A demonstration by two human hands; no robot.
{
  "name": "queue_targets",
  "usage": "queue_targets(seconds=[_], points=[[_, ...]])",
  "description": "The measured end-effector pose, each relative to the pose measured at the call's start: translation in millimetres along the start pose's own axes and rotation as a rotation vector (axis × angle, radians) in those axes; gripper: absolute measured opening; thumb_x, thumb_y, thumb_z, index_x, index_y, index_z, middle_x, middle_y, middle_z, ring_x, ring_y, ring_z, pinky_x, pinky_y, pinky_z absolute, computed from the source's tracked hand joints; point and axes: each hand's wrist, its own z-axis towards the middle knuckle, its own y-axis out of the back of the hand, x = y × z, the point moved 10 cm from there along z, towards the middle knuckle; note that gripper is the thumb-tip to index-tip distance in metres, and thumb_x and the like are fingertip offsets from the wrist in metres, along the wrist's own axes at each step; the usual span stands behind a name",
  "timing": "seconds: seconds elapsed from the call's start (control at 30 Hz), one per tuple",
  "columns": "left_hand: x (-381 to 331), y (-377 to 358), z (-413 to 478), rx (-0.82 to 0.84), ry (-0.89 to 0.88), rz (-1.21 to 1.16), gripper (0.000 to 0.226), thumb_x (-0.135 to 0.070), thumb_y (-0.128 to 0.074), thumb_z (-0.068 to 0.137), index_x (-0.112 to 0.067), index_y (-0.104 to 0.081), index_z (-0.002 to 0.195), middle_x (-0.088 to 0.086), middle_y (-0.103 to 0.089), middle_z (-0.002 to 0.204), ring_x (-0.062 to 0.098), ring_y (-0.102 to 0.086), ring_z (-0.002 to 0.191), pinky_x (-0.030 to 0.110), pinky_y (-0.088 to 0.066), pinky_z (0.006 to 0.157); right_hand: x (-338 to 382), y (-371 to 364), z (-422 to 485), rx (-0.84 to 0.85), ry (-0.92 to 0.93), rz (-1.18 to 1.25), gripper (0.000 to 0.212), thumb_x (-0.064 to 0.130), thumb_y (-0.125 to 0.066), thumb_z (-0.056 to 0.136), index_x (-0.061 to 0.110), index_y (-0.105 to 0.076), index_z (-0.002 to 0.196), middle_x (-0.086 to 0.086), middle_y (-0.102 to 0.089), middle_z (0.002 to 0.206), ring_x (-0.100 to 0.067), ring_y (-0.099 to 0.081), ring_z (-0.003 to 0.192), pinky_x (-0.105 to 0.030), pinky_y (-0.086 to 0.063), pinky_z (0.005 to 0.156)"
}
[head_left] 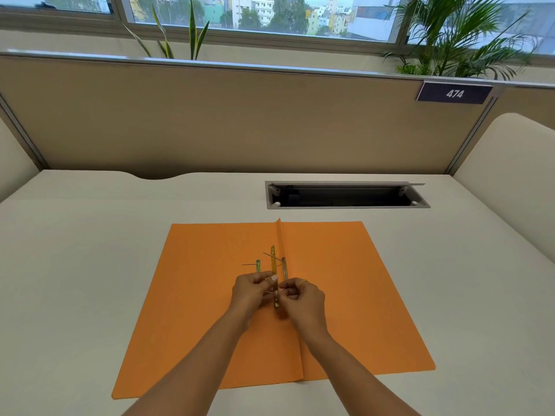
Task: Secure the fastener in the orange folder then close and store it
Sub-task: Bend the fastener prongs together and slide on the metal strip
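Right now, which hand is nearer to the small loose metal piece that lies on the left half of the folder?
Left. The left hand is just below and slightly right of the loose metal piece, not touching it. The right hand is farther, beyond the brass fastener strip.

Bright, even daylight comes through the window (270, 13) at the top, leaving only soft, faint shadows under the forearms on the desk (75, 250). No harsh glare. The wide-angle lens bows straight edges near the borders; the centre is fairly sharp.
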Motion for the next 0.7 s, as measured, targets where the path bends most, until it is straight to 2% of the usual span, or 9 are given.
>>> queue_targets(seconds=[0.07,0.17,0.27,0.33,0.43,0.53,0.6,0.7], points=[[-3,7,-3,-0.039,-0.064,0.045,0.027,-0.009,-0.059,0.089,0.003,-0.062,0.113,0.011,-0.066,0.082,0.016,-0.062,0.07,0.011,-0.054,0.054,-4,5,1,-0.019,-0.022,-0.016,0.017,0.002,-0.063,0.077,0.018,-0.061,0.071,0.005,-0.057,0.056,-0.004,-0.055,0.049,-0.015,-0.046,0.049],[-17,18,-13,-0.122,-0.25,0.242,0.023,-0.006,-0.056,0.09,0.002,-0.064,0.11,0.009,-0.066,0.075,0.016,-0.062,0.067,0.012,-0.053,0.056,-7,9,2,-0.032,-0.027,-0.04,0.024,0.0,-0.063,0.076,0.02,-0.059,0.065,0.004,-0.057,0.056,-0.007,-0.055,0.051,-0.019,-0.052,0.055],[-29,17,-25,-0.141,-0.471,0.538,0.021,-0.003,-0.056,0.088,-0.001,-0.068,0.106,0.012,-0.071,0.093,0.022,-0.066,0.085,0.031,-0.055,0.08,-10,13,1,-0.046,-0.036,-0.043,0.032,-0.003,-0.063,0.075,0.024,-0.057,0.06,0.002,-0.058,0.057,-0.017,-0.058,0.058,-0.036,-0.058,0.067],[-32,8,-35,-0.1,-0.59,0.671,0.021,-0.002,-0.054,0.088,-0.003,-0.069,0.103,0.011,-0.069,0.103,0.021,-0.064,0.094,0.024,-0.048,0.087,-12,15,2,-0.056,-0.038,-0.053,0.034,-0.003,-0.064,0.075,0.025,-0.056,0.059,0.003,-0.057,0.056,-0.015,-0.058,0.056,-0.037,-0.059,0.067],[-27,0,-44,-0.054,-0.664,0.766,0.028,-0.006,-0.047,0.085,-0.003,-0.069,0.103,0.011,-0.068,0.105,0.019,-0.063,0.097,0.012,-0.037,0.087,-11,17,2,-0.069,-0.032,-0.066,0.031,-0.003,-0.064,0.074,0.024,-0.057,0.059,0.004,-0.057,0.055,-0.007,-0.056,0.052,-0.035,-0.058,0.065],[-20,0,-43,-0.045,-0.669,0.805,0.026,0.0,-0.053,0.086,-0.003,-0.068,0.108,0.011,-0.065,0.113,0.019,-0.062,0.104,0.012,-0.034,0.093,-12,18,3,-0.078,-0.029,-0.095,0.022,-0.002,-0.063,0.073,0.017,-0.06,0.064,0.006,-0.056,0.054,0.002,-0.056,0.044,-0.019,-0.052,0.055],[-17,-1,-43,-0.043,-0.68,0.824,0.027,0.001,-0.054,0.087,-0.004,-0.067,0.11,0.01,-0.064,0.117,0.019,-0.061,0.108,0.011,-0.032,0.095,-14,20,4,-0.091,-0.027,-0.11,0.017,-0.002,-0.062,0.073,0.014,-0.061,0.067,0.006,-0.055,0.053,-0.002,-0.054,0.044,-0.008,-0.045,0.048],[-14,-3,-43,-0.04,-0.691,0.853,0.027,0.0,-0.054,0.087,-0.005,-0.067,0.11,0.009,-0.063,0.118,0.019,-0.06,0.109,0.01,-0.03,0.095,-15,23,4,-0.1,-0.025,-0.131,0.013,-0.002,-0.061,0.074,0.011,-0.062,0.071,0.003,-0.055,0.056,-0.005,-0.052,0.052,-0.007,-0.041,0.046]])
